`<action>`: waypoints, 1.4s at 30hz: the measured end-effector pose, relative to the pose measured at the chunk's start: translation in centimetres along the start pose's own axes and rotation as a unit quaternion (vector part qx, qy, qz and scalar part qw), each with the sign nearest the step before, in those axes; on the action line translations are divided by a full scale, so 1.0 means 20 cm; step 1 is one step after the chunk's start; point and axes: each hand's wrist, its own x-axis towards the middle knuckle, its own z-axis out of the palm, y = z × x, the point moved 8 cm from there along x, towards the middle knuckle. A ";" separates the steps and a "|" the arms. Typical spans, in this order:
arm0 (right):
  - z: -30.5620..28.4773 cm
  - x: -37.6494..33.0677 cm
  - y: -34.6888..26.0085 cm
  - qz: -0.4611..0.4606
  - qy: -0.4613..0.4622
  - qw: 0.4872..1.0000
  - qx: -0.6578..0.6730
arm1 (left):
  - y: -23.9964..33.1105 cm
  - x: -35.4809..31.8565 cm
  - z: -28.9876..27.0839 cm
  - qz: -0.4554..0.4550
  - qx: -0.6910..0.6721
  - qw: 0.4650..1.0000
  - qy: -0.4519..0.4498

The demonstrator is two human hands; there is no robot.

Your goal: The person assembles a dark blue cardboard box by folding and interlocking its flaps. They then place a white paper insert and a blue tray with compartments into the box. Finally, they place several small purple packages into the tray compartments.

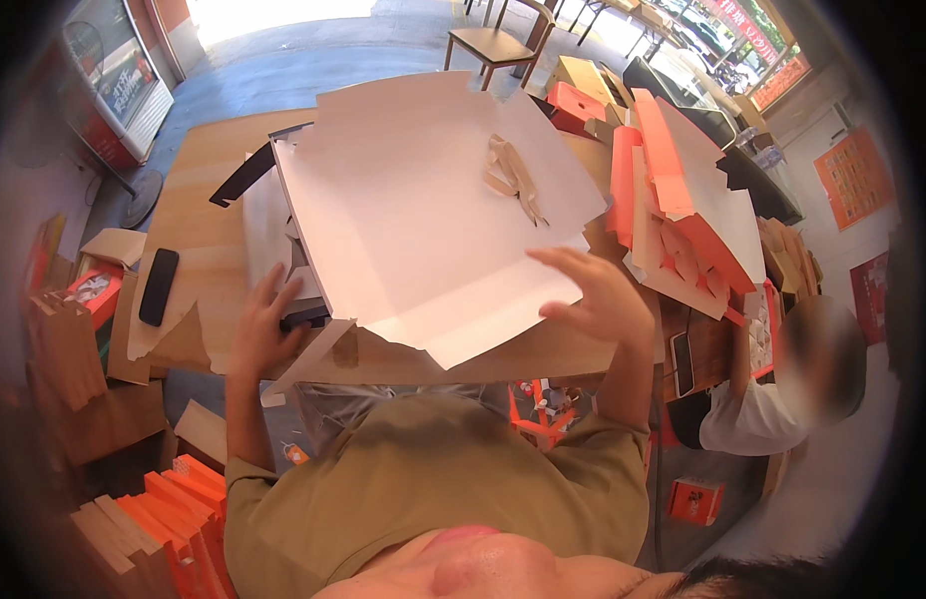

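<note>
A large white cardboard sheet (393,210) with cut flaps lies on the table before me, above other pale sheets with dark edges. A bundle of tan strips (511,180), perhaps ribbon handles, rests on its right half. My right hand (603,299) is over the sheet's front right edge, thumb and fingers apart, holding nothing. At the left side of the pile is my left hand (266,324), its fingers stretched out beside a dark-edged piece (305,317). Whether its fingertips touch that piece, I cannot tell.
A black phone (159,288) lies on the wooden table (209,150) at left. Red and white box blanks (673,190) pile up at right, near another person's white sleeve (747,417). Orange folded cardboard (179,504) stands at lower left. A chair (498,45) is beyond the table.
</note>
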 end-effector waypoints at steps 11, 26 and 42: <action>0.13 0.87 0.90 0.285 -0.012 0.941 -0.182 | 0.01 -0.22 0.00 0.020 -0.017 0.993 0.113; 0.15 0.86 0.54 0.133 0.027 0.991 0.000 | -0.07 -0.46 -0.33 -0.027 -0.122 0.935 0.331; 0.39 0.29 -0.86 -0.300 0.072 0.951 -0.011 | 0.75 0.03 -0.38 0.214 -0.059 0.950 0.220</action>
